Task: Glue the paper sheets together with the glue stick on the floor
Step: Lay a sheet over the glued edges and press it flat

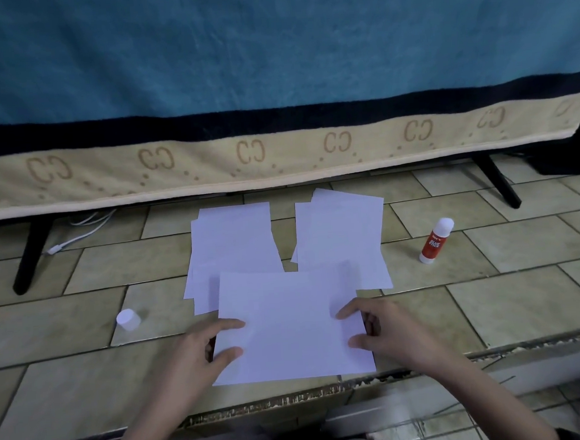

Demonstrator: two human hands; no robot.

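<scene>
Our left hand (201,349) and right hand (385,330) pinch the front sheet (289,323) by its side edges; glue stick (436,240) stands right, cap (128,319) left.

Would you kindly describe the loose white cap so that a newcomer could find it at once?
Start at the tiled floor below the hanging blue blanket. Left of the paper sheets, beyond the left hand, lies the cap. It is small, round and plain white, unlike the red-labelled glue stick standing far right.
</scene>
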